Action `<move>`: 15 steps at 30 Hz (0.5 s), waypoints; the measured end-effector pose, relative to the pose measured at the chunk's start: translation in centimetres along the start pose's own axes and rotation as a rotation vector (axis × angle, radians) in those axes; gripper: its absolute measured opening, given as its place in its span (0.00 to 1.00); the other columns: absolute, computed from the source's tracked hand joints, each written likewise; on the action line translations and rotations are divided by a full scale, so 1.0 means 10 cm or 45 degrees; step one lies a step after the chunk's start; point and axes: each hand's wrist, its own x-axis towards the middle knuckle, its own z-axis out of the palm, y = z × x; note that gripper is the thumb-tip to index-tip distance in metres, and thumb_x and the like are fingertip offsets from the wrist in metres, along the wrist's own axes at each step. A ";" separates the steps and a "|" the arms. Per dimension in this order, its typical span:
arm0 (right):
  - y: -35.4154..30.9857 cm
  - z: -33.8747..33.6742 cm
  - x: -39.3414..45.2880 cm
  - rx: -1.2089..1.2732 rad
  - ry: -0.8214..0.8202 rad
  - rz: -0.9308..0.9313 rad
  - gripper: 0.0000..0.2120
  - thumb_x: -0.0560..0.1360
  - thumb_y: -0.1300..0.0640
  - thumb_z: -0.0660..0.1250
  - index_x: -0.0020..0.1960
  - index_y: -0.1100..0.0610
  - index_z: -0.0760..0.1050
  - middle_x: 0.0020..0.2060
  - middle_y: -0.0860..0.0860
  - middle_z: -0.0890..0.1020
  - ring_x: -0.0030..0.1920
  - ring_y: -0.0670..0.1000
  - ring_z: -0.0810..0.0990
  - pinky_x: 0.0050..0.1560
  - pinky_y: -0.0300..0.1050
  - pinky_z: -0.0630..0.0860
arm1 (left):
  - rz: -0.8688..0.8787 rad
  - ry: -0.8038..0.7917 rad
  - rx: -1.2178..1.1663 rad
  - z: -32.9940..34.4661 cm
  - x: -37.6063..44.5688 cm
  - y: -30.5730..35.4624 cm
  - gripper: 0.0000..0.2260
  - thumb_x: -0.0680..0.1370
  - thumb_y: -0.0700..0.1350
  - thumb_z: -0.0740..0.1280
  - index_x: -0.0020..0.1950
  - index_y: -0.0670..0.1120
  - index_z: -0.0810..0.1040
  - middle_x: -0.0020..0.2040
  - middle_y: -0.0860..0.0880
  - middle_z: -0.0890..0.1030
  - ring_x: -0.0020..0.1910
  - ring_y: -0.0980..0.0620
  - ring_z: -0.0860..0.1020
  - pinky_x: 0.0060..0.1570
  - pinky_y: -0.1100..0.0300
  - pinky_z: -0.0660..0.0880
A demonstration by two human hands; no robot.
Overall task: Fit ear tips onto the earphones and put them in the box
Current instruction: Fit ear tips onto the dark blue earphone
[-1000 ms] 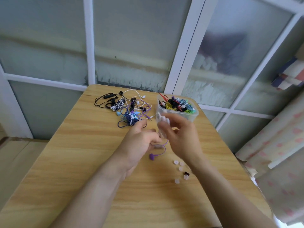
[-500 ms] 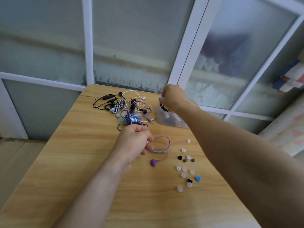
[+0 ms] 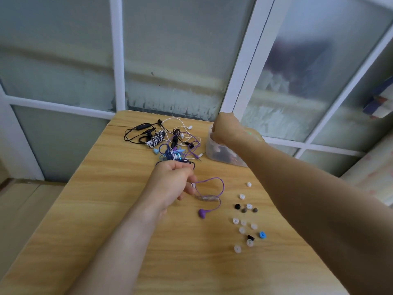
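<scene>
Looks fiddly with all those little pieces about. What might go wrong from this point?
Possible risks:
1. The right forearm stretches just above the loose ear tips; lowering it might sweep some off the table.
2. The left hand holds the purple earphone cable near the tangled pile; pulling could snag it.
3. The right hand is at the box by the table's edge; a nudge might tip it.

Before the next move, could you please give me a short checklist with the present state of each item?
1. Right hand at the box: ok.
2. Whether it has let go of what it carried: cannot tell, fingers hidden.
3. Left hand holds the purple earphone by its cable: ok.
4. Tip fitted on that purple bud: cannot tell.
5. Spare ear tips lie loose beside it: ok.
6. Pile of earphones untangled: not ok.
</scene>
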 end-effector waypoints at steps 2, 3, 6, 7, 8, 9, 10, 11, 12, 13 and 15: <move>-0.03 -0.01 -0.01 -0.092 -0.071 -0.011 0.14 0.77 0.62 0.62 0.33 0.59 0.67 0.35 0.54 0.72 0.30 0.49 0.68 0.26 0.41 0.62 | 0.004 0.019 0.020 -0.01 0.01 -0.01 0.06 0.76 0.38 0.63 0.48 0.45 0.79 0.42 0.45 0.85 0.30 0.50 0.78 0.30 0.60 0.66; -0.05 -0.06 -0.03 -0.112 -0.089 -0.024 0.13 0.77 0.63 0.61 0.34 0.60 0.67 0.37 0.54 0.73 0.33 0.50 0.70 0.29 0.40 0.64 | 0.007 0.033 0.036 -0.01 0.02 -0.02 0.06 0.76 0.38 0.63 0.48 0.45 0.79 0.42 0.46 0.84 0.30 0.50 0.78 0.30 0.60 0.66; -0.04 -0.18 -0.08 -0.030 0.037 -0.136 0.07 0.78 0.63 0.60 0.52 0.62 0.76 0.53 0.58 0.76 0.48 0.56 0.76 0.45 0.45 0.72 | 0.029 0.084 0.107 -0.03 0.04 -0.03 0.08 0.76 0.37 0.61 0.49 0.46 0.78 0.41 0.49 0.84 0.28 0.52 0.77 0.30 0.62 0.64; -0.05 -0.21 -0.18 0.056 0.136 -0.186 0.11 0.78 0.63 0.61 0.59 0.60 0.76 0.56 0.59 0.75 0.51 0.57 0.77 0.51 0.47 0.74 | 0.034 0.105 0.138 -0.04 0.05 -0.04 0.09 0.76 0.36 0.61 0.49 0.46 0.78 0.41 0.50 0.84 0.27 0.52 0.76 0.30 0.62 0.64; -0.07 -0.23 -0.30 0.162 0.210 -0.261 0.12 0.78 0.61 0.61 0.61 0.59 0.77 0.56 0.58 0.76 0.51 0.57 0.78 0.53 0.47 0.75 | 0.038 0.126 0.167 -0.05 0.06 -0.04 0.10 0.75 0.35 0.61 0.50 0.47 0.77 0.41 0.50 0.83 0.26 0.52 0.76 0.29 0.62 0.65; -0.09 -0.26 -0.44 0.238 0.212 -0.363 0.11 0.79 0.58 0.63 0.58 0.57 0.79 0.53 0.56 0.79 0.49 0.56 0.79 0.52 0.47 0.76 | 0.040 0.141 0.195 -0.07 0.06 -0.05 0.10 0.74 0.34 0.61 0.50 0.46 0.77 0.41 0.50 0.83 0.26 0.52 0.75 0.30 0.62 0.66; -0.11 -0.27 -0.59 0.280 0.094 -0.456 0.10 0.79 0.53 0.65 0.55 0.56 0.80 0.48 0.53 0.80 0.46 0.54 0.79 0.49 0.46 0.76 | 0.038 0.148 0.225 -0.09 0.07 -0.06 0.11 0.74 0.34 0.61 0.50 0.47 0.78 0.41 0.50 0.83 0.27 0.51 0.75 0.32 0.62 0.67; -0.12 -0.29 -0.76 0.276 -0.115 -0.504 0.13 0.77 0.45 0.67 0.52 0.54 0.81 0.44 0.50 0.81 0.45 0.52 0.78 0.47 0.44 0.74 | 0.037 0.149 0.262 -0.10 0.08 -0.08 0.12 0.73 0.34 0.61 0.50 0.47 0.78 0.42 0.49 0.83 0.28 0.50 0.76 0.34 0.62 0.69; -0.13 -0.27 -0.90 0.218 -0.350 -0.506 0.18 0.74 0.38 0.68 0.53 0.52 0.80 0.45 0.47 0.80 0.45 0.50 0.77 0.47 0.42 0.72 | 0.038 0.147 0.310 -0.11 0.10 -0.10 0.12 0.73 0.35 0.61 0.49 0.49 0.78 0.43 0.48 0.83 0.31 0.48 0.78 0.36 0.60 0.72; -0.12 -0.21 -1.03 0.124 -0.520 -0.497 0.22 0.70 0.35 0.70 0.55 0.50 0.79 0.47 0.46 0.79 0.48 0.49 0.77 0.48 0.43 0.73 | 0.040 0.147 0.362 -0.12 0.11 -0.13 0.12 0.73 0.36 0.61 0.48 0.51 0.77 0.45 0.47 0.83 0.35 0.45 0.80 0.38 0.59 0.74; -0.07 -0.02 -1.16 -0.005 -0.554 -0.497 0.22 0.68 0.38 0.73 0.57 0.49 0.79 0.50 0.46 0.80 0.51 0.50 0.79 0.50 0.43 0.75 | 0.055 0.156 0.444 -0.12 0.12 -0.16 0.11 0.72 0.37 0.60 0.44 0.52 0.76 0.47 0.47 0.83 0.41 0.42 0.81 0.42 0.56 0.77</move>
